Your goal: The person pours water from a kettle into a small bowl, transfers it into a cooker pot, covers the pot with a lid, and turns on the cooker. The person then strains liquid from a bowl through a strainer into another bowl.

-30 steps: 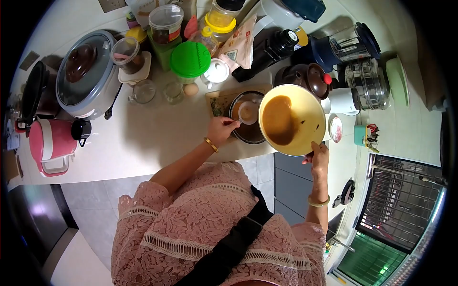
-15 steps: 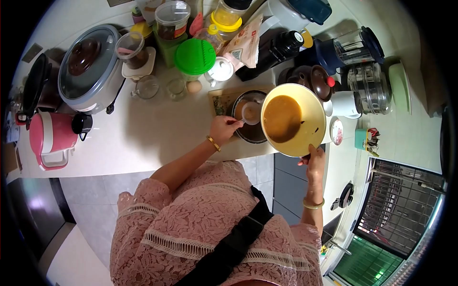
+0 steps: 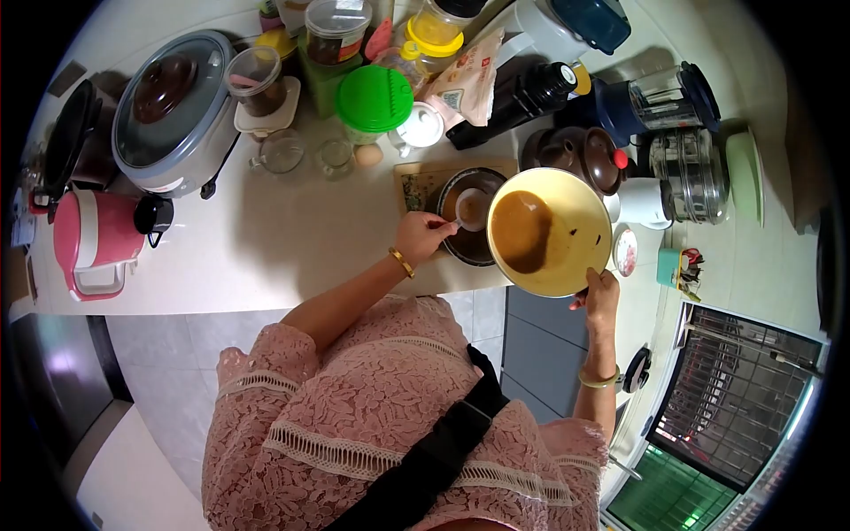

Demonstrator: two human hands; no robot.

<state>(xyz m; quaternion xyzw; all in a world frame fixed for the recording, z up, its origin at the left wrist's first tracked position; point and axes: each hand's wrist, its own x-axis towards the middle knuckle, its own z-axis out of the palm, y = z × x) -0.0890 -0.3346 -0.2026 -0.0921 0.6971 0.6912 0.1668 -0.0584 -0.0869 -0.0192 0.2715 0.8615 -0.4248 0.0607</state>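
My left hand pinches the handle of a small round strainer and keeps it over a dark pot on the counter. Brown liquid shows beneath the mesh. In my right hand, fingers and thumb grip the near right rim of a pale yellow bowl. The bowl is tilted towards the pot, its left edge close beside the strainer. Brown liquid has pooled on its left side, and a few dark bits cling to the inner wall. Whether liquid is flowing over the edge I cannot tell.
Behind the pot stand a brown lidded teapot, a black bottle and a green-lidded jar. An egg sits near glass cups. Further left are a large grey cooker and a pink jug.
The bowl has shifted slightly right and towards me, with my right hand still on its rim. My left hand holds the strainer over the pot as before. The whole view has moved a little.
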